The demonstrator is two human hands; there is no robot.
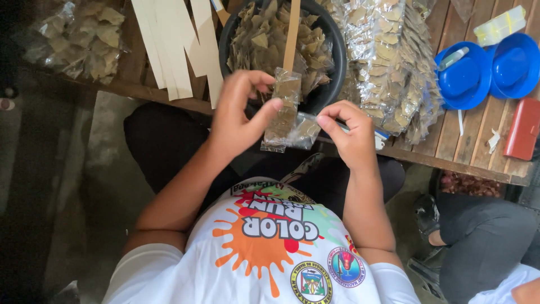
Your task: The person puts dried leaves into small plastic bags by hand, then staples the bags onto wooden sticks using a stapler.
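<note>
A small clear packet of dried leaves [284, 107] is hanging between both hands, while a heap of filled clear packets [388, 62] is lying on the surface beyond.

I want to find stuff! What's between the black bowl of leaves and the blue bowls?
In the head view, a pile of packed leaf bags lies between the black bowl and the blue bowls.

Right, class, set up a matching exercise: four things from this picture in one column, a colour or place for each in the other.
1 basin
2 bowls
3 small leaf packet
4 box

a red, at the table's far right
b blue, side by side
c black, full of dried leaves
d clear, pinched in the left hand

Pairs: 1-c, 2-b, 3-d, 4-a
</note>
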